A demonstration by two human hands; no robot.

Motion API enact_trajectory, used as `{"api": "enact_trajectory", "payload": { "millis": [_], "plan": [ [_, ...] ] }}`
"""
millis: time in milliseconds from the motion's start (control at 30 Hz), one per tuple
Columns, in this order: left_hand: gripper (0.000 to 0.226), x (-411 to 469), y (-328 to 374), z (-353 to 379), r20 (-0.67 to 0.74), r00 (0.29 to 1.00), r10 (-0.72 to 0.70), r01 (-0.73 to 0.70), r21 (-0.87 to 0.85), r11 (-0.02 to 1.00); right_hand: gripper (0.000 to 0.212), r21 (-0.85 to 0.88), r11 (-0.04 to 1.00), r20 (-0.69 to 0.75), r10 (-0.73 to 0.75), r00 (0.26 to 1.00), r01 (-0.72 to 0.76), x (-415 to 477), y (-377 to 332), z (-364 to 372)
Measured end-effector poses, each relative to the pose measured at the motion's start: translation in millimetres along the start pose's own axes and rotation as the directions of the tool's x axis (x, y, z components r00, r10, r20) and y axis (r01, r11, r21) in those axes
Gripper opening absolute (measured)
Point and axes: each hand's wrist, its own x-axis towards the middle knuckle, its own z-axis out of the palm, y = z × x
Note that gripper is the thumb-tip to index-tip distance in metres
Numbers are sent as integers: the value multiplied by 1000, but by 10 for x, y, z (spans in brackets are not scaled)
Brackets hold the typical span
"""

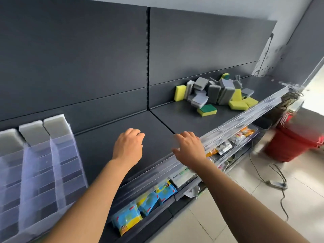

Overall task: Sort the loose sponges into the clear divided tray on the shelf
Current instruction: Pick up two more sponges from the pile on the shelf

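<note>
**A:** So where are we? Our left hand [128, 146] and right hand [190, 148] hover over the shelf [157, 120], grip loose, holding nothing.

**B:** Yep. The tray [52, 172] sits to our left, three gray sponges [32, 130] in its far end. The pile of sponges [215, 93], gray and yellow, lies farther right on the shelf, well apart from our hands.

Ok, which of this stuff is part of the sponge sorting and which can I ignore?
Job: pile of loose sponges; clear divided tray; grey sponges already standing in its back row.
Ignore: blue-and-yellow packets on the lower shelf; red plastic bin; power strip on the floor.
</note>
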Motion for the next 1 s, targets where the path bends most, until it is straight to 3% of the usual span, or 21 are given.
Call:
{"api": "enact_trajectory", "payload": {
  "millis": [267,667,1000],
  "plan": [
    [29,806,650,415,19,995,93,-92,-63,994,50,14,992,5,125,992,-125,310,911,12],
    [31,2420,1258,1155,56,987,153,-143,-145,979,49,-21,980,10,200,980,-200,1425,2110,25],
    [51,3445,1212,1505,142,989,-37,29,57,998,62,9,999,175,32,984,-34,2165,2515,272]
  ]
}}
